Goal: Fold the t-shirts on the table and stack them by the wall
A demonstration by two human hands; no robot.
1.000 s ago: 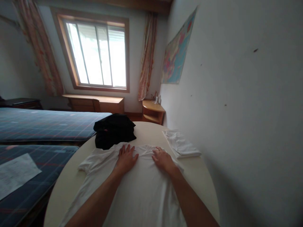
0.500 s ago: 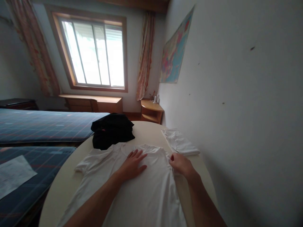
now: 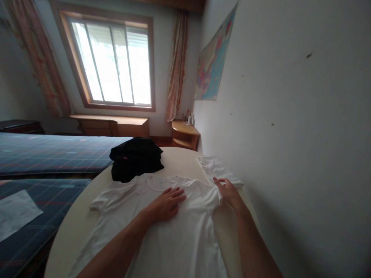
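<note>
A white T-shirt (image 3: 185,235) lies spread out, neckline at the far side, on a round cream table (image 3: 69,231). My left hand (image 3: 166,204) rests flat on its chest, fingers stretched out below the collar. At the shirt's right sleeve (image 3: 213,195) is my right hand (image 3: 227,191), thumb and fingers curled at the sleeve's edge, which is drawn out toward it; the exact grip is partly hidden. Just beyond that hand lies a folded white garment (image 3: 218,168). Black clothing (image 3: 137,158) sits in a heap past the shirt's left shoulder.
A bare wall (image 3: 290,166) runs close along the table's right side. Beds with plaid mattresses (image 3: 58,154) stand at the left, a sheet of paper (image 3: 19,212) on the nearer one. A corner shelf (image 3: 185,129) and a desk (image 3: 133,121) stand at the back.
My right hand has moved slightly away and to the right, and the right sleeve has spread outward with it. My left hand has slid a little to the right, its fingers closer together.
</note>
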